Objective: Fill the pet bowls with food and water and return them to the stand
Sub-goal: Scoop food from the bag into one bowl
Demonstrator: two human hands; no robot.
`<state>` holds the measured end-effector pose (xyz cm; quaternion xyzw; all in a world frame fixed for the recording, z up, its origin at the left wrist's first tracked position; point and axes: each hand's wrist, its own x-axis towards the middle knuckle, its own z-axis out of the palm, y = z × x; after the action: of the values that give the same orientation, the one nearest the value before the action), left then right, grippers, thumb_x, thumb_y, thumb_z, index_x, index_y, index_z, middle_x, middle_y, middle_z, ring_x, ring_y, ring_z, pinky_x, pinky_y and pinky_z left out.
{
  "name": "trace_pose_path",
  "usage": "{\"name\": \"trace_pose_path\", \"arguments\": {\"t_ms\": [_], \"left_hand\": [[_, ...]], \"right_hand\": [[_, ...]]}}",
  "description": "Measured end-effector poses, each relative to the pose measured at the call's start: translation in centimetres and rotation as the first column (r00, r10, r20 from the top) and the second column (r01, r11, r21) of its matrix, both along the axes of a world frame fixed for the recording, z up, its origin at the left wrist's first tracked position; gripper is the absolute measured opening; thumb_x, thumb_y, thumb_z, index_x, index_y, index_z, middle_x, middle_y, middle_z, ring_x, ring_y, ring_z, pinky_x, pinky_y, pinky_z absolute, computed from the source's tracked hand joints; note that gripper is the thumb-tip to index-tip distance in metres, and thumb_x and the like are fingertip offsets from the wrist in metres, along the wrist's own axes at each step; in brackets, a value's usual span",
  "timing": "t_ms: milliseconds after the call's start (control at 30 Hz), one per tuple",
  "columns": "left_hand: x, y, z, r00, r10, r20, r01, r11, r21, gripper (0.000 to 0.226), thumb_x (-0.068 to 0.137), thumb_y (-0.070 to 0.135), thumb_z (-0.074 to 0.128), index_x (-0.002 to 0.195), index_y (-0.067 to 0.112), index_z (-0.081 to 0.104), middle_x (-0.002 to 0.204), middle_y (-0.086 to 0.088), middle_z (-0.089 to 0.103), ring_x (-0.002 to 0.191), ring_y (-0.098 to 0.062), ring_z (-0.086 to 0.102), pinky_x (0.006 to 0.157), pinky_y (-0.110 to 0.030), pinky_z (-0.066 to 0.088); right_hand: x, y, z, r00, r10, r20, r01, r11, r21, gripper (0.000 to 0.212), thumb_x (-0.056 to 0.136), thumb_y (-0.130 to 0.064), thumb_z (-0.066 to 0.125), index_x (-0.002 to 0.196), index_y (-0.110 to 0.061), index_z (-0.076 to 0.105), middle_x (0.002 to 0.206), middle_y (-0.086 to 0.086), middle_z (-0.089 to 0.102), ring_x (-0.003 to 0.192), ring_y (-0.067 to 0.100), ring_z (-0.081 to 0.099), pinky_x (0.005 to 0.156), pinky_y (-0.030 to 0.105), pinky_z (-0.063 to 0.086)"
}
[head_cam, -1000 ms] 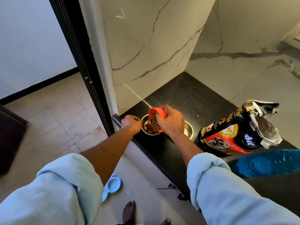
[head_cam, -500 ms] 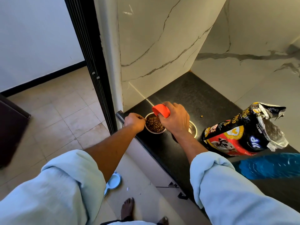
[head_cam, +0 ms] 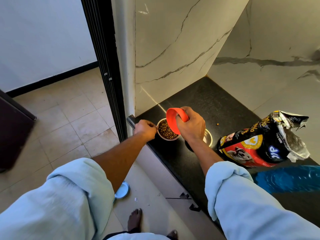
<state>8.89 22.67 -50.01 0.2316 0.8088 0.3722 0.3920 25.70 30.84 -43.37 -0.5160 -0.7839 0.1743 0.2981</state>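
1. The left hand [head_cam: 145, 129] reaches out from a rolled pale sleeve to the near left corner of the black counter [head_cam: 206, 101], fingers pinched on the left rim of the steel food bowl [head_cam: 167, 131].
2. The right hand [head_cam: 190, 126] is raised just right of that bowl, fingers wrapped around an orange scoop [head_cam: 174, 121] tipped on its side, mouth facing left over the kibble.
3. A second steel bowl [head_cam: 208, 138] sits to the right, partly hidden behind the right wrist.
4. The open food bag [head_cam: 259, 144] lies farther right.
5. The bowl stand [head_cam: 122, 190] rests on the floor below.
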Motion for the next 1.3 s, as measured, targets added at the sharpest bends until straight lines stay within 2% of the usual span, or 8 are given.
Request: {"name": "trace_pose_path", "arguments": {"t_ms": [233, 400, 500, 600, 700, 867, 1033, 1300], "left_hand": [[0.3, -0.2, 0.2, 1.0, 0.001, -0.003, -0.001, 1.0, -0.007, 0.009, 0.095, 0.028, 0.077, 0.095, 0.02, 0.079, 0.096, -0.004, 0.076, 0.082, -0.019, 0.077, 0.078, -0.038, 0.068], [0.5, -0.2, 0.4, 1.0, 0.024, 0.013, -0.024, 1.0, -0.018, 0.011, 0.093, 0.03, 0.079, 0.096, 0.019, 0.079, 0.096, -0.005, 0.076, 0.079, -0.018, 0.078, 0.075, -0.037, 0.068], [0.5, -0.2, 0.4, 1.0, 0.018, 0.01, -0.018, 1.0, -0.022, 0.012, 0.093, 0.031, 0.079, 0.097, 0.019, 0.079, 0.096, -0.005, 0.076, 0.08, -0.019, 0.078, 0.077, -0.037, 0.068], [0.5, -0.1, 0.6, 1.0, 0.018, 0.006, -0.018, 1.0, -0.016, 0.011, 0.092, 0.031, 0.08, 0.09, 0.02, 0.078, 0.095, -0.005, 0.076, 0.085, -0.022, 0.077, 0.08, -0.039, 0.068], [0.3, 0.0, 1.1, 0.999, 0.026, -0.02, -0.027, 0.999, -0.019, 0.01, 0.091, 0.026, 0.08, 0.085, 0.019, 0.077, 0.094, -0.006, 0.075, 0.09, -0.023, 0.075, 0.083, -0.041, 0.067], [0.6, 1.5, 3.4, 0.994, 0.05, -0.094, -0.05, 0.999, 0.0, 0.012, 0.091, 0.027, 0.079, 0.082, 0.02, 0.075, 0.093, -0.005, 0.073, 0.091, -0.023, 0.073, 0.088, -0.04, 0.065], [2.5, 4.0, 7.4, 0.988, -0.003, -0.154, 0.011, 0.998, 0.056, 0.013, 0.093, 0.029, 0.076, 0.086, 0.018, 0.074, 0.097, -0.007, 0.073, 0.093, -0.023, 0.068, 0.077, -0.032, 0.055], [6.8, 8.7, 13.7, 0.989, -0.083, -0.118, 0.108, 0.969, 0.221, 0.021, 0.09, 0.033, 0.079, 0.092, 0.012, 0.076, 0.093, -0.009, 0.077, 0.09, -0.027, 0.073, 0.084, -0.034, 0.059]], "right_hand": [[-0.4, -1.0, -1.3, 0.981, 0.095, 0.171, -0.112, 0.989, 0.092, 0.069, 0.08, -0.071, 0.048, 0.13, -0.029, 0.067, 0.103, 0.003, 0.074, 0.097, 0.026, 0.069, 0.076, 0.038, 0.056], [-0.8, -0.9, -1.4, 0.984, 0.054, 0.171, -0.084, 0.982, 0.169, 0.062, 0.082, -0.059, 0.077, 0.133, -0.026, 0.064, 0.102, 0.005, 0.072, 0.095, 0.027, 0.068, 0.079, 0.042, 0.056], [-0.5, -0.9, -1.6, 0.98, 0.074, 0.184, -0.102, 0.984, 0.146, 0.062, 0.083, -0.058, 0.076, 0.134, -0.024, 0.065, 0.105, 0.007, 0.073, 0.098, 0.029, 0.069, 0.084, 0.046, 0.058], [-0.1, -1.0, -1.5, 0.994, 0.046, 0.095, -0.053, 0.996, 0.078, 0.057, 0.082, -0.06, 0.063, 0.128, -0.026, 0.068, 0.103, 0.003, 0.075, 0.097, 0.024, 0.07, 0.082, 0.043, 0.059], [0.0, -0.7, -0.5, 0.992, -0.095, -0.078, 0.089, 0.994, -0.07, 0.036, 0.085, -0.048, 0.068, 0.116, -0.031, 0.072, 0.095, -0.008, 0.074, 0.087, 0.013, 0.066, 0.075, 0.034, 0.056], [1.0, 0.7, 2.0, 0.904, -0.328, -0.274, 0.236, 0.918, -0.317, 0.01, 0.093, -0.036, 0.066, 0.099, -0.03, 0.071, 0.077, -0.017, 0.063, 0.077, 0.006, 0.061, 0.069, 0.029, 0.044], [2.7, 2.1, 5.7, 0.889, -0.343, -0.302, 0.239, 0.912, -0.333, 0.012, 0.094, -0.042, 0.063, 0.095, -0.031, 0.069, 0.079, -0.014, 0.063, 0.078, 0.013, 0.062, 0.062, 0.027, 0.043], [7.8, 4.4, 13.2, 0.904, -0.321, -0.283, 0.249, 0.932, -0.264, 0.019, 0.09, -0.05, 0.065, 0.096, -0.033, 0.065, 0.094, -0.003, 0.068, 0.094, 0.026, 0.066, 0.082, 0.04, 0.057]]}}
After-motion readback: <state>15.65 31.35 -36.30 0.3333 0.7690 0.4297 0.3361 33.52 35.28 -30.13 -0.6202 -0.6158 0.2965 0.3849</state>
